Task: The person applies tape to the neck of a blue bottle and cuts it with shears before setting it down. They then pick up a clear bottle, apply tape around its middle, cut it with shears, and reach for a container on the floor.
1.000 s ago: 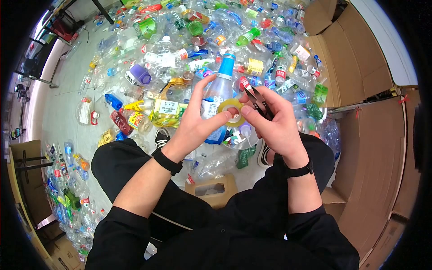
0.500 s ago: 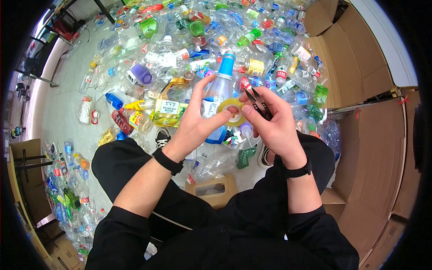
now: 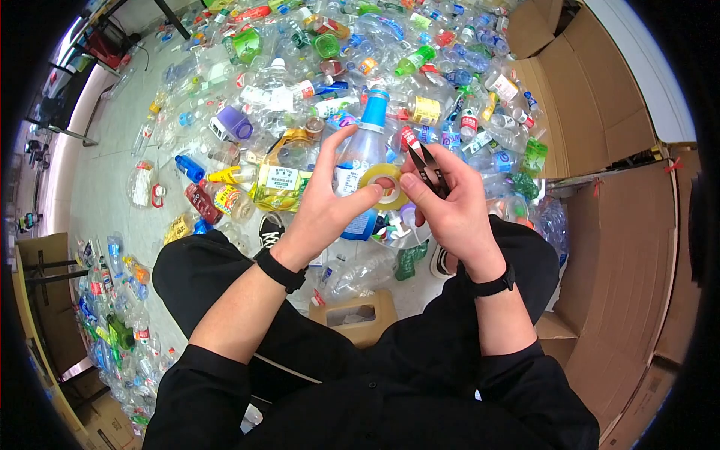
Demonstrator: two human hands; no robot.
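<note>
My left hand (image 3: 328, 199) grips a roll of clear yellowish tape (image 3: 370, 175), its thumb lying across the ring. My right hand (image 3: 450, 196) has black scissors (image 3: 430, 171) held among its fingers, blades pointing up. The right thumb and fingertips are pinched together right at the tape roll's right edge. Behind the roll, a blue and white bottle (image 3: 367, 146) with a blue tapered top stands upright, partly hidden by the roll and my left hand. Below the roll, a pale purple pump top (image 3: 409, 215) shows beside my right fingers.
Plastic bottles (image 3: 277, 97) cover the floor ahead. Large cardboard boxes (image 3: 600, 90) stand on the right. A beige jug (image 3: 384, 306) lies between my legs. A second bottle heap (image 3: 124, 330) is at the left, and a dark table (image 3: 112, 15) stands at the upper left.
My right hand and the scissors have shifted slightly, the scissors turning a little. The tape roll has moved slightly left, staying in my left hand.
</note>
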